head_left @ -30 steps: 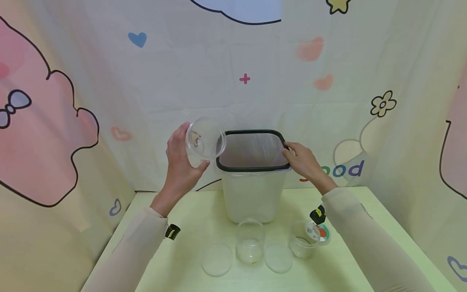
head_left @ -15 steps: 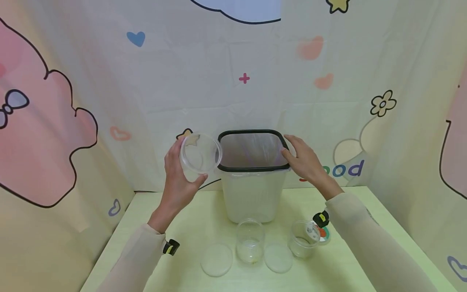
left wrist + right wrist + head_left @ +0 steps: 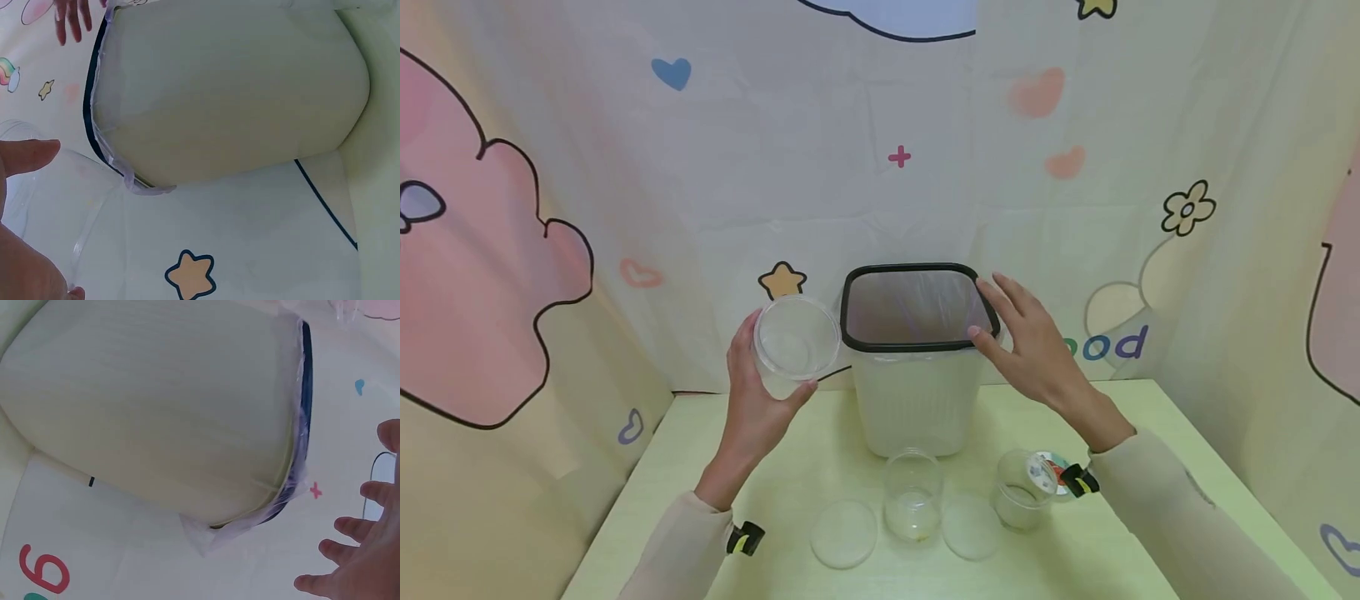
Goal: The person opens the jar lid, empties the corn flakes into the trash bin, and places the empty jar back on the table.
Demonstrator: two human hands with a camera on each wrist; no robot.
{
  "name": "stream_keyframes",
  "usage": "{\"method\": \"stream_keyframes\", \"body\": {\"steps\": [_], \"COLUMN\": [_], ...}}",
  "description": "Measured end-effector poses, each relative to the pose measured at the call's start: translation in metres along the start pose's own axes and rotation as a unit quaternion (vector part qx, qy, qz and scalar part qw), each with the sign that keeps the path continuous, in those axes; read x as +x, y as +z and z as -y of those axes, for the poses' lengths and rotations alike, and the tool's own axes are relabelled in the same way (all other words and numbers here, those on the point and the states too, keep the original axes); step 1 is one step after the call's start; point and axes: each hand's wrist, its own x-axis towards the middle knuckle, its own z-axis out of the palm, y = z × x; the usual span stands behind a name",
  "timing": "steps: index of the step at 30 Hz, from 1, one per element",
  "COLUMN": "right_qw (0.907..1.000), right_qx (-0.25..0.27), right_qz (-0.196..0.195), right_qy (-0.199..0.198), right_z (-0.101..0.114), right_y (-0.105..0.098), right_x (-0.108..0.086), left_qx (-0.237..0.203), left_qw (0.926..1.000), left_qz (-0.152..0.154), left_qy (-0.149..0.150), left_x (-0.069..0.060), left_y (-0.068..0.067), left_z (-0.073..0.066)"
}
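My left hand [image 3: 758, 412] grips a clear round plastic container [image 3: 797, 337] by its side, held up left of the trash bin [image 3: 917, 400]. In the left wrist view its thumb [image 3: 28, 156] lies along the clear wall of the container [image 3: 94, 206]. A thin translucent bag lines the white bin, folded over under its black rim [image 3: 917, 346]. Beside the rim's right end, my right hand [image 3: 1033, 354] has its fingers spread and holds nothing. The right wrist view shows those fingers [image 3: 353, 528] apart from the bin [image 3: 156, 412].
In front of the bin stands a clear cup [image 3: 913, 500] between two translucent round lids, the left lid [image 3: 843, 533] and the right lid [image 3: 970, 527]. Further right are another clear container [image 3: 1022, 492] and a colourful printed lid [image 3: 1051, 473]. A printed cloth [image 3: 737, 167] hangs behind the table.
My right hand has let go of the bin's rim, and its fingers have spread. My left hand has lowered the container and drawn it left, away from the bin.
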Motion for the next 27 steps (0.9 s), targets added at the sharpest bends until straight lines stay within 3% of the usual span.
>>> {"method": "stream_keyframes", "body": {"steps": [14,27], "right_qw": [0.9941,0.9925], "right_qx": [-0.05,-0.059], "right_qz": [-0.026,-0.004], "right_qy": [-0.093,-0.106], "right_z": [0.022,0.032], "right_y": [0.003,0.021], "right_x": [-0.051,-0.086], "left_qx": [-0.03,-0.038], "left_qw": [0.9962,0.9894], "left_qz": [0.025,0.037], "left_qy": [-0.078,-0.135], "left_x": [-0.034,-0.06], "left_y": [0.009,0.022], "left_z": [0.022,0.046]}}
